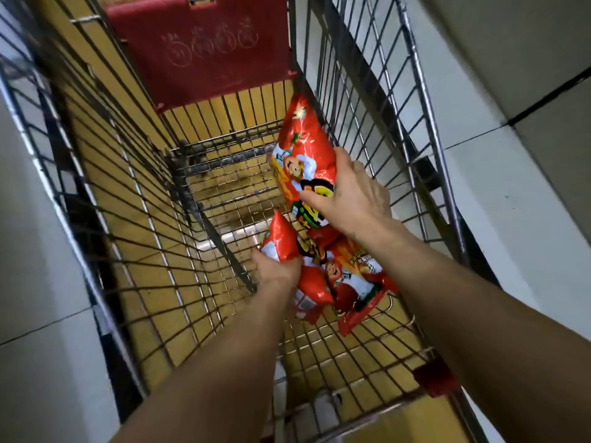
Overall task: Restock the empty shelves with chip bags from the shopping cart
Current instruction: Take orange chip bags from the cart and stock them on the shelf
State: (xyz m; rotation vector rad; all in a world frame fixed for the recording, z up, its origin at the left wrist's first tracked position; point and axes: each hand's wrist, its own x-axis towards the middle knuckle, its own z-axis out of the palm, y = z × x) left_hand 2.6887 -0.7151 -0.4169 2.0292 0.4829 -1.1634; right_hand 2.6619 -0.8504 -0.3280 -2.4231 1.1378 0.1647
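A: status on the cart pick?
B: both hands are down inside the silver wire shopping cart (134,199), one bag each. right hand (351,199) has its thumb laid across the front of the upper glossy red chip bag with the cartoon face (297,148), fingers wrapped over its right edge. that bag sits tilted, close to the cart's right wall, can't tell if it's touching
A: left?
B: left hand (276,268) clamps the left edge of the lower red chip bag of the same print (355,276), fingertips hidden beneath it. that one lies low in the basket, right of centre, top end tucked under the upper bag
A: why edge grips?
B: my read: puffy, slippery film. pinching a side gives purchase without crushing chips, and one bag per hand halves the trips
A: more stock in there?
B: red film shows beneath the lower bag, can't tell if it's a third bag or a fold. dark red plastic seat flap (204,43) hangs at the far end
A: shelves?
B: not in view, only pale floor tiles (511,219) either side. so I'd judge it as bags gripped, not yet lifted clear
A: risk?
B: a bag corner snagging in the mesh on the way up, so lift straight
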